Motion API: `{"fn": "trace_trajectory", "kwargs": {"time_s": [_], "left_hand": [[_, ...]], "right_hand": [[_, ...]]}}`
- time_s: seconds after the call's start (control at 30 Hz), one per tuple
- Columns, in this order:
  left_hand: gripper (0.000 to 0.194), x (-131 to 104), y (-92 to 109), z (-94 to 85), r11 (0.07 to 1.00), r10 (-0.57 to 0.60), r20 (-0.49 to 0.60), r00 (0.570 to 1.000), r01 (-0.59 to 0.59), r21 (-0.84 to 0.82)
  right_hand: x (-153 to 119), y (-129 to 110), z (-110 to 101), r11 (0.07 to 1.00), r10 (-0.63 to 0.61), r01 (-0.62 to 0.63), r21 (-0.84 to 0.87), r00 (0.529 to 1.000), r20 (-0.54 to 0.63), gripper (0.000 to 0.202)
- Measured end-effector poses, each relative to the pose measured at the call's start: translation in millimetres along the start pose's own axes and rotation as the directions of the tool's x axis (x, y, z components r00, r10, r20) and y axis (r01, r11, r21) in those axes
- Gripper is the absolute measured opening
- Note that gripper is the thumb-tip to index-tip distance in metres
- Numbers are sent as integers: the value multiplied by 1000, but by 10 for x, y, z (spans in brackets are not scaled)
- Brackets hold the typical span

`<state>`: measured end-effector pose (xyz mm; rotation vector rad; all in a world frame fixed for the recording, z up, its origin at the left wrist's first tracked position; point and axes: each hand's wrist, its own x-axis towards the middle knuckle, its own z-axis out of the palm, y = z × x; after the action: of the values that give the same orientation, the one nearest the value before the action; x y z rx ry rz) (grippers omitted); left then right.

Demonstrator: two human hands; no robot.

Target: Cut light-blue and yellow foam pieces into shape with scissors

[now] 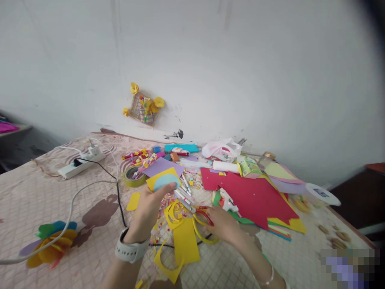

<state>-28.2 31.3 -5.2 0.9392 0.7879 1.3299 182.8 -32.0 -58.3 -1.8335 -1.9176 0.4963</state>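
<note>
My left hand (153, 202), with a watch on the wrist, is closed on a yellow sheet (152, 180). A light blue oval piece (165, 181) lies against that sheet, my thumb pressing on it. My right hand (222, 222) is closed at the red handles of a pair of scissors (205, 214), whose blades point left over the paper scraps. Its fingertips are partly hidden. Below the hands lie a yellow paper strip (186, 243) and a curved yellow offcut (168, 269). A white glue gun (227, 201) rests just beyond my right hand.
Red sheets (249, 196) cover the right side. Behind are a tape roll (132, 176), a purple sheet (164, 165) and a plastic bag (222, 149). A power strip (81, 165) trails cables at left, near a colourful paper flower (54, 245). A wall stands behind.
</note>
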Motion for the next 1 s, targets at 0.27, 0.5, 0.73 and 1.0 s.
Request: {"fn": "trace_trajectory", "kwargs": {"time_s": [0.27,0.5,0.73,1.0], "left_hand": [[13,-98,41,94,992,34,-49,998,-39,-120],[13,-166,70,141,990,51,-98,994,-63,-127],[11,-188,80,194,978,67,-210,975,-105,-179],[8,-240,30,207,988,71,-172,983,-93,-123]], "right_hand": [[-17,187,216,990,110,-106,89,993,-40,16],[8,-100,-90,878,89,-2,478,983,-159,28],[16,-642,243,398,55,249,883,954,-294,42],[-6,-808,417,397,33,121,910,989,-146,27]]}}
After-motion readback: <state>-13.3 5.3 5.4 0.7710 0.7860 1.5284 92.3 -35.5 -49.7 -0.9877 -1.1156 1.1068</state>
